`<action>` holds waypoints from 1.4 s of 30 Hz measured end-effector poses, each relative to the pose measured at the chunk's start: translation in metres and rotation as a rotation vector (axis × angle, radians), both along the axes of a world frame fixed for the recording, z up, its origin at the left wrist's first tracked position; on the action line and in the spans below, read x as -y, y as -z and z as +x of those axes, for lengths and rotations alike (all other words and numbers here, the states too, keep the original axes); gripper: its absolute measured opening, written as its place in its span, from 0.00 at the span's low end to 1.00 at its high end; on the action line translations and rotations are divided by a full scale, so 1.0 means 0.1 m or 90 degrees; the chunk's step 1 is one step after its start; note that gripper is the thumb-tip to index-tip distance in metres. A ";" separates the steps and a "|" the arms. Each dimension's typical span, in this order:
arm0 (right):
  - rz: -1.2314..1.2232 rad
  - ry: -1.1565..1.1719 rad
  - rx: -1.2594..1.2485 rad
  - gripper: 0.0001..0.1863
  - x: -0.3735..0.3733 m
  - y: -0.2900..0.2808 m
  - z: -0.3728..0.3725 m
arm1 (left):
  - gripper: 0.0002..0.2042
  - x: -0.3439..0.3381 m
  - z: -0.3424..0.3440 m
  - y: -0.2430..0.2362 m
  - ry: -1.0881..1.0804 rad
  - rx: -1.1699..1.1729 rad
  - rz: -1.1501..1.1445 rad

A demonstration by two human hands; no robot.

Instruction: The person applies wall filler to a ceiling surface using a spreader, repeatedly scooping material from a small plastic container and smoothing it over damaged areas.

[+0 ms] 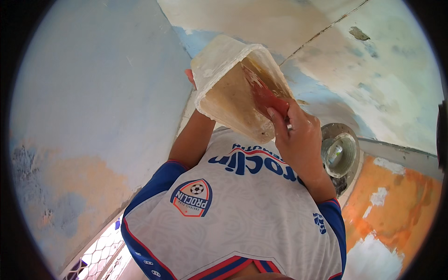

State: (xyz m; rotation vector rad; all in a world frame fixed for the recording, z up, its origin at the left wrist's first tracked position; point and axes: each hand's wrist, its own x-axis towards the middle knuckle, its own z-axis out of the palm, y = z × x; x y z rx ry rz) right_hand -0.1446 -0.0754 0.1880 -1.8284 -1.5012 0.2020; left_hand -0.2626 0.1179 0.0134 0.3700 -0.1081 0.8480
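Observation:
A whitish, squarish plastic tub (215,57) is tilted in front of my chest, its mouth facing me. My left hand (189,77) holds it from the far left side; only some fingertips show beyond the wall, and the tub hides the rest. Tan residue coats the inside. In my right hand (298,133) is a red putty knife (261,91), gripped between thumb and fingers. Its blade end reaches into the tub, lying against the inner side with pale filler smeared on it. White smears mark the fingers of that hand.
A grey-blue wall (93,93) rises at left. The patchy wall (322,74) opposite has a crack and a chipped spot (359,33). A round bucket (339,156) stands beyond my right arm, near an orange surface (396,196) with white patches. Lower left is metal mesh (100,252).

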 end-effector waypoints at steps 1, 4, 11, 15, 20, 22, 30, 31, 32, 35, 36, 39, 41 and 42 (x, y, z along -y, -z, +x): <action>-0.001 -0.008 -0.024 0.08 0.01 -0.01 0.00 | 0.52 0.01 0.01 -0.02 -0.002 0.004 0.015; -0.038 0.002 -0.042 0.08 0.07 0.04 0.02 | 0.51 0.03 0.03 -0.05 0.094 0.170 -0.044; -0.042 0.081 -0.144 0.09 0.09 0.10 0.01 | 0.54 -0.08 0.12 0.32 0.113 0.140 0.010; 0.017 0.084 -0.227 0.10 0.15 0.21 0.04 | 0.54 -0.01 0.19 0.23 0.120 0.171 -0.018; 0.031 0.077 -0.379 0.11 0.18 0.23 0.01 | 0.52 0.02 0.16 0.24 0.107 0.168 -0.019; 0.046 0.062 -0.373 0.12 0.17 0.24 0.00 | 0.51 0.04 0.15 0.22 0.099 0.164 -0.016; 0.134 0.027 -0.516 0.12 0.03 0.33 -0.06 | 0.54 0.05 0.13 0.28 0.063 0.136 -0.011; 0.137 0.009 -0.538 0.13 0.02 0.34 -0.05 | 0.54 0.04 0.12 0.31 0.054 0.124 -0.026; 0.137 0.007 -0.538 0.13 0.03 0.35 -0.05 | 0.54 0.04 0.12 0.33 0.053 0.125 -0.026; 0.106 0.005 -0.589 0.12 0.03 0.38 -0.05 | 0.53 0.05 0.11 0.33 0.040 0.125 0.015; 0.127 0.019 -0.606 0.12 0.01 0.40 -0.07 | 0.52 0.07 0.11 0.34 -0.004 0.048 0.002; 0.124 0.032 -0.603 0.11 -0.02 0.49 -0.07 | 0.50 0.08 0.17 0.42 -0.059 -0.052 0.011; 0.101 0.032 -0.582 0.11 -0.03 0.50 -0.04 | 0.49 0.10 0.22 0.46 -0.071 -0.073 0.033; 0.052 0.014 -0.585 0.09 -0.02 0.49 0.00 | 0.49 0.14 0.25 0.36 -0.104 -0.106 0.046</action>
